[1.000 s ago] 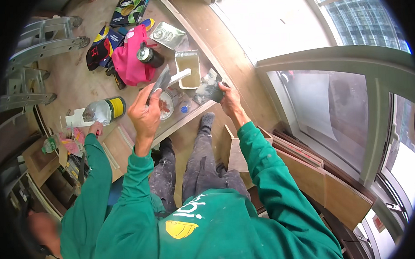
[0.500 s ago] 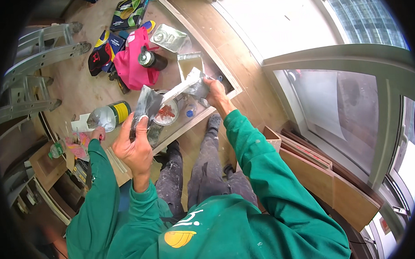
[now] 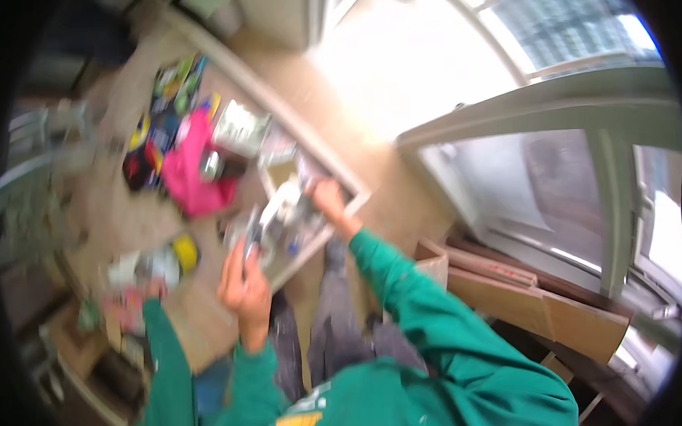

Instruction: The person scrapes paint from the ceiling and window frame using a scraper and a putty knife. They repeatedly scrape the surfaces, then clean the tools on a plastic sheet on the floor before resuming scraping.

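While motion blur smears much of the view, left hand [image 3: 244,290]: fingers closed round the lower end of the left scraper [image 3: 252,235], thumb side up, over the near part of the work surface.
Left scraper, lie: seen almost edge-on, a thin grey sliver; long axis runs up from the grip, leaning slightly right, tip away from the wearer's body.
Pale strip [image 3: 276,208]: just beyond the left scraper, slanting up and right toward the right hand [image 3: 328,198]; where it joins either tool, cannot tell.
Right hand: curled on the right scraper [image 3: 303,202], near the corner of the surface; blade reaches left from the fingers, its exact tilt lost in blur.
Work surface: pale rim [image 3: 266,101] runs diagonally down to that corner.
Beyond the tools: rectangular tub [image 3: 281,172], then silvery tin [image 3: 240,129]; pink bag [image 3: 188,173] to their left.
Near rim: bottle with blue cap [image 3: 293,249], right of left hand.
Far left: co-worker's hand [image 3: 155,287], green sleeve, just beside a clear jug with yellow band [image 3: 185,253]; grip cannot be told.
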`<state>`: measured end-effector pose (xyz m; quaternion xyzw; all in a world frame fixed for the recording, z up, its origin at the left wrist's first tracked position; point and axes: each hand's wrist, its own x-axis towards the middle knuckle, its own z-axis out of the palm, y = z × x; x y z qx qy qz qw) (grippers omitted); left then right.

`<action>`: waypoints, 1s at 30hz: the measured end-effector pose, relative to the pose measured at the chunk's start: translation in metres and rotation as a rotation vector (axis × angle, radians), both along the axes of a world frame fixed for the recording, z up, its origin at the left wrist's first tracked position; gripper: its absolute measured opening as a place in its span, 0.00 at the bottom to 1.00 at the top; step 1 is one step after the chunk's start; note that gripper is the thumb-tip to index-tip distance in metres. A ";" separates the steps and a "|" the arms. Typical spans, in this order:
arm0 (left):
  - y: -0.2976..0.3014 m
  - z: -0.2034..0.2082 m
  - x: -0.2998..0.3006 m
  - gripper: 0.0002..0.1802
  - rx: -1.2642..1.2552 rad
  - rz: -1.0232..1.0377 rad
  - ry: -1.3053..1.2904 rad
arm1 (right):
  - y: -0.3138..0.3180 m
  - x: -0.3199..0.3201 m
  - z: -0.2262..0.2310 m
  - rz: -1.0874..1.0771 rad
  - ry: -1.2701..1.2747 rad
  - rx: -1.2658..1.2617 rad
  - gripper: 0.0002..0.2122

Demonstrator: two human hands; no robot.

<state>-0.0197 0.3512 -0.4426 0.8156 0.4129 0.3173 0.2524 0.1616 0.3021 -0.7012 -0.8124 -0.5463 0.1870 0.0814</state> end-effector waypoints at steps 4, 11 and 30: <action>0.008 -0.014 0.001 0.09 -0.198 0.139 0.004 | -0.001 -0.014 -0.012 -0.642 0.832 -0.058 0.19; 0.073 -0.142 0.026 0.13 -0.152 -0.252 -0.020 | -0.011 -0.016 -0.030 -1.053 1.675 0.100 0.10; 0.058 -0.125 -0.001 0.12 -0.366 0.166 -0.087 | -0.063 0.015 0.007 -1.157 1.728 0.353 0.16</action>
